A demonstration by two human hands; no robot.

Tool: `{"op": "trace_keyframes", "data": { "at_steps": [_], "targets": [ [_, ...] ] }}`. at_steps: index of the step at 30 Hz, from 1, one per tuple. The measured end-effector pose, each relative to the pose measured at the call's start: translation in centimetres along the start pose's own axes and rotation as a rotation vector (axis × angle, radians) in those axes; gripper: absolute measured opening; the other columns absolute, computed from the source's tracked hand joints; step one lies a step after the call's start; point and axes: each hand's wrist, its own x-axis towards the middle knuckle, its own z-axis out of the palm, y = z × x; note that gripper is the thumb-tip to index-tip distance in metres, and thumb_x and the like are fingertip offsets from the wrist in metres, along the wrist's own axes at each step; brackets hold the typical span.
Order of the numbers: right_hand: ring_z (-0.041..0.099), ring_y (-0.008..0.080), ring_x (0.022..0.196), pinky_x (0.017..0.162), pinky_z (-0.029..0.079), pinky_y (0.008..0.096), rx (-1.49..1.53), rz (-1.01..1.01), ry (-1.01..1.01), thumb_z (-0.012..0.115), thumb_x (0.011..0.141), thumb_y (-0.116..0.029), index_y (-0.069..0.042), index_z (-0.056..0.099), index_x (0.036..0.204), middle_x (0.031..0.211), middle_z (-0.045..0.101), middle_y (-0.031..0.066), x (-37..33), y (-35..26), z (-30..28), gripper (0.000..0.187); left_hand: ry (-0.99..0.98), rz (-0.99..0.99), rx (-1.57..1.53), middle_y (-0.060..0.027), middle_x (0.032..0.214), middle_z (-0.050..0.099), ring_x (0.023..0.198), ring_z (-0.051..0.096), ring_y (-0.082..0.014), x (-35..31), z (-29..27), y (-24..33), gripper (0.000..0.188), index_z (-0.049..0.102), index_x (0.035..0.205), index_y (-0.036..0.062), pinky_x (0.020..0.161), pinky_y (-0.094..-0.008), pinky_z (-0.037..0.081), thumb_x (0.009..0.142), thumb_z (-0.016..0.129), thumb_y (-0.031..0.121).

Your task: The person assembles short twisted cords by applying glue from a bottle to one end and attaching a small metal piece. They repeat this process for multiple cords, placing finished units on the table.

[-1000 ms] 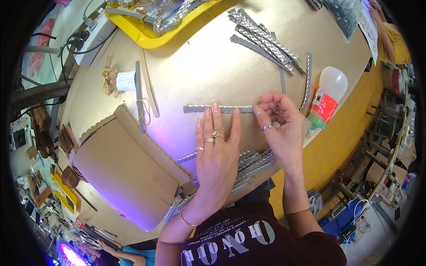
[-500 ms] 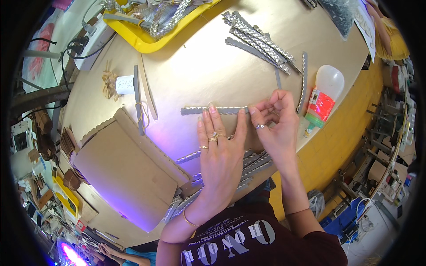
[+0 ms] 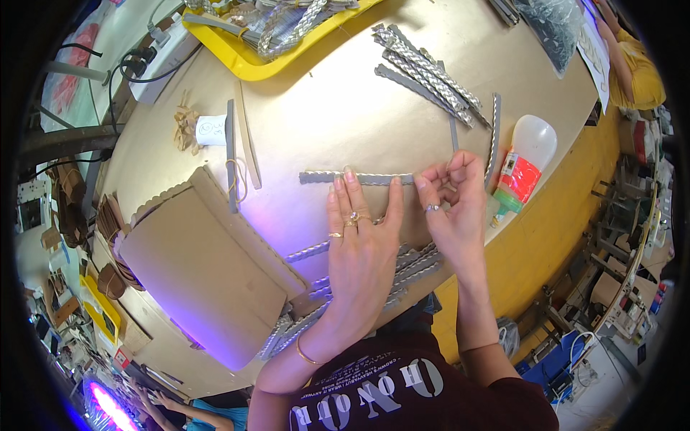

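A narrow grey strip with a silver braided edge point(image 3: 314, 177) lies crosswise on the table in front of me. Across its middle, my left hand point(image 3: 361, 248) rests flat, fingers stretched out and tips pressing the strip down. At the strip's right end, my right hand point(image 3: 458, 205) has thumb and forefinger pinched together, the other fingers curled. The fingers partly hide that end. Close to my left wrist, several more braided strips point(image 3: 413, 267) lie in a pile, partly covered by my hand and arm. A single braided strip point(image 3: 493, 136) lies beyond my right hand.
A glue bottle point(image 3: 528, 154) lies at the table's right edge. Braided pieces point(image 3: 431, 75) are heaped farther back, near a yellow tray point(image 3: 262, 70). Brown cardboard point(image 3: 208, 266) covers the left side, with a paper roll point(image 3: 211, 130) beyond it. Another person's arm point(image 3: 619, 61) shows far right.
The whole view has shifted slightly, so the table things sit a little farther right. Both hands keep nearly the same pose at the strip.
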Motion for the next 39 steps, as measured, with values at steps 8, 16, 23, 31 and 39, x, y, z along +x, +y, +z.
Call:
{"op": "trace_keyframes", "data": {
  "at_steps": [8,16,23,31,39],
  "targets": [
    [0.057,0.0094,0.069,0.06,0.048,0.0227,-0.078,0.001,0.004,0.063,0.089,0.003,-0.003,0.039,0.103,0.083,0.059,0.0061,0.0,-0.4,0.2,0.028,0.008,-0.016,-0.025,-0.0389,0.14,0.041,0.134,0.042,-0.0454,0.0,0.2,0.1,0.06,0.044,0.146,0.0188,0.117,-0.0475,0.025,0.088,0.047,0.004],
    [0.057,0.0169,0.077,0.065,0.049,0.0283,-0.501,-0.326,0.065,0.063,0.08,0.011,-0.003,0.064,0.106,0.109,0.058,0.0126,-0.6,0.2,-0.5,0.029,0.051,-0.005,0.05,-0.0379,0.137,0.045,0.132,0.046,-0.0432,0.2,0.2,0.1,0.052,0.048,0.143,0.0186,0.116,-0.0471,0.027,0.093,0.047,0.008],
    [0.056,0.0311,0.101,0.078,0.051,0.0345,-0.691,-0.379,-0.003,0.062,0.073,0.014,-0.01,0.07,0.115,0.122,0.053,0.017,-2.6,0.7,0.1,0.049,0.155,-0.011,0.065,-0.035,0.132,0.053,0.125,0.054,-0.0399,0.0,0.8,0.0,0.039,0.055,0.135,0.0151,0.111,-0.0446,0.036,0.096,0.047,0.013],
    [0.056,0.0285,0.093,0.078,0.051,0.0354,-0.68,-0.373,0.024,0.061,0.076,0.014,-0.009,0.073,0.109,0.118,0.055,0.0154,-2.1,0.5,0.0,0.041,0.376,-0.33,-0.289,-0.018,0.12,0.056,0.119,0.047,-0.034,1.5,0.0,-3.5,0.031,0.065,0.104,0.0098,0.1,-0.0499,0.031,0.084,0.071,0.033],
    [0.057,0.0278,0.09,0.077,0.05,0.0355,-0.62,-0.377,0.025,0.062,0.073,0.013,-0.007,0.073,0.108,0.117,0.055,0.0153,-2.0,0.4,-0.1,0.042,0.352,-0.5,-0.256,-0.0191,0.127,0.045,0.127,0.037,-0.036,1.8,-0.6,-4.9,0.038,0.059,0.098,0.0075,0.101,-0.0493,0.028,0.084,0.071,0.04]
  ]
}}
